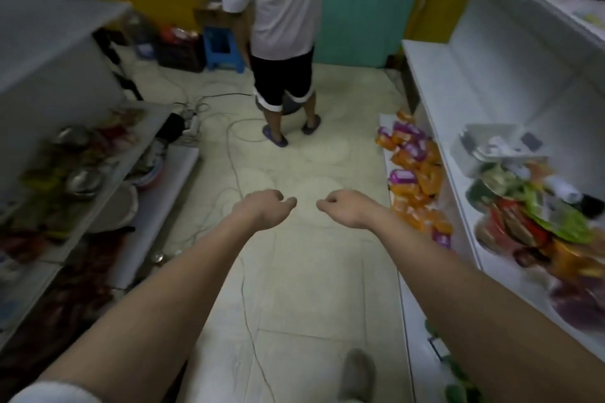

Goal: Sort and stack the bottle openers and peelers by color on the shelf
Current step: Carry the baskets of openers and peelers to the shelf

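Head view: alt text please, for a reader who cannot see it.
Both bare hands, left hand and right hand, hang loosely curled and hold nothing over a tiled aisle. White shelves of blurred colourful goods flank it; another person stands ahead.

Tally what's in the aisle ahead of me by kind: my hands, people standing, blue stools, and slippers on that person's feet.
Hands: 2, the left hand and the right hand, both holding nothing
person standing: 1
blue stool: 1
slippers: 2
Total: 6
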Motion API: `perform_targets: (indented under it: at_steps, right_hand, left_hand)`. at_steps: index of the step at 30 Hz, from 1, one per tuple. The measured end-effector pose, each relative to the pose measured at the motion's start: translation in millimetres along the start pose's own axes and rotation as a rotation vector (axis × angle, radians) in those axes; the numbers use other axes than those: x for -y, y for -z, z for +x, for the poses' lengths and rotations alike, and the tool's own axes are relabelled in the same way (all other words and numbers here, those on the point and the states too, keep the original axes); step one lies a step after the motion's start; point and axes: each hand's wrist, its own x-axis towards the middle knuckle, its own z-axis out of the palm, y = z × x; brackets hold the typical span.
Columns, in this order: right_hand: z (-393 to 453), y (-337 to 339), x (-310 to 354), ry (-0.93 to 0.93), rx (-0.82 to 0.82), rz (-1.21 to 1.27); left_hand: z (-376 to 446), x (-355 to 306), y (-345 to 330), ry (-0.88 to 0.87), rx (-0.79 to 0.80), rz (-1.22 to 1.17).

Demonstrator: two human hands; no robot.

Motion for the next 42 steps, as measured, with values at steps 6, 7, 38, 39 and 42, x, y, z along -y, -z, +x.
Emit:
perform_targets:
  at_steps: [6,7,38,39,42]
  right_hand:
    - [129.0,79.1,54.4,0.156,0.017,-0.103]
    - [150.0,92.8,63.7,0.19,0.018,-0.115]
    - [726.7,339.1,349.1,0.296,0.065,-0.133]
    - [743.2,347.4,355.1,0.294,0.066,-0.12]
    - [797.9,374.7,374.2,0.273,0.046,-0.099]
  left_hand:
    - [92.9,28.7,77.7,0.112,-0.071,0.009]
    - [108.4,31.4,90.2,0.13,-0.082,0.001]
    - [617.7,208.4,467.5,0.311,-0.201,-0.142]
    - [634.1,211.6,480.5,0.306,-0.196,-0.142]
    - [684.2,220.2,520.5,0.294,-0.194,-0.128]
